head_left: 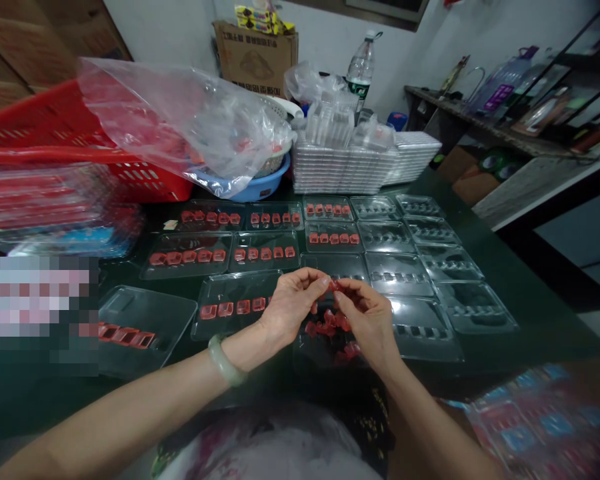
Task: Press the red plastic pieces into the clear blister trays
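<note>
My left hand (293, 300) and my right hand (365, 317) meet over the dark green table (505, 280), fingertips pinched together on a small red piece (333, 285). Under them a loose pile of red pieces (330, 327) lies in a clear tray. Just left, a clear plastic tray (235, 303) holds a row of red pieces in its slots. Several more clear trays (265, 250) farther back are filled with red pieces; the trays (430, 267) to the right have bare slots. A pale green bangle (223, 360) sits on my left wrist.
A red basket (55, 133) and a clear plastic bag (180, 120) stand at back left beside a blue bowl (263, 187). Stacked clear trays (345, 167), a water bottle (360, 67) and a cardboard box (255, 57) are behind. Shelves (505, 127) run along the right.
</note>
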A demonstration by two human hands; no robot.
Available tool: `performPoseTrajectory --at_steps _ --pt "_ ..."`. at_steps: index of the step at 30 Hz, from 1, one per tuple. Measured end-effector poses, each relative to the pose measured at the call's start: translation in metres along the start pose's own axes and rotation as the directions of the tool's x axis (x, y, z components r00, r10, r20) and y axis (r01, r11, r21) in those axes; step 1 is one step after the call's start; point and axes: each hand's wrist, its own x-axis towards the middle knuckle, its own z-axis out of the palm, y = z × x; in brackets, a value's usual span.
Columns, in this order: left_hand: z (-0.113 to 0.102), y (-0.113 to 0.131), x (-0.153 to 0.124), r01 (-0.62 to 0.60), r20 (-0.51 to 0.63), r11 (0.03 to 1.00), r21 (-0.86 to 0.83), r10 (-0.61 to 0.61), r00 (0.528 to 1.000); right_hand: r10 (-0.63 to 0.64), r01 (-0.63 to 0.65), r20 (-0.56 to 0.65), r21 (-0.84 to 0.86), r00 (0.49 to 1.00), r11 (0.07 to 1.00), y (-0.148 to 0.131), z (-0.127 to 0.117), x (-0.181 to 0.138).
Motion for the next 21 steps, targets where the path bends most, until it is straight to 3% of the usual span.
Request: performPoseTrajectory --at_steps 7,12,17,21 --pt "0.0 0.005 -0.01 -0.222 0.084 0.943 0.247 0.208 0.975 0.089 -0.106 0.079 0.244 0.993 0.964 0.001 -0.002 -0.001" --pt "-0.002 0.0 -0.015 -0.371 0.15 0.831 0.414 0.34 0.928 0.153 -0.171 0.078 0.339 0.985 0.925 0.005 0.003 -0.002" --pt "-0.002 -0.003 -0.015 -0.325 0.083 0.865 0.382 0.318 0.944 0.154 -0.174 0.084 0.339 0.984 0.925 0.002 0.004 -0.002" --pt "-0.002 -0.002 -0.016 -0.326 0.119 0.867 0.376 0.304 0.945 0.175 -0.204 0.112 0.349 0.978 0.915 0.002 0.004 -0.001"
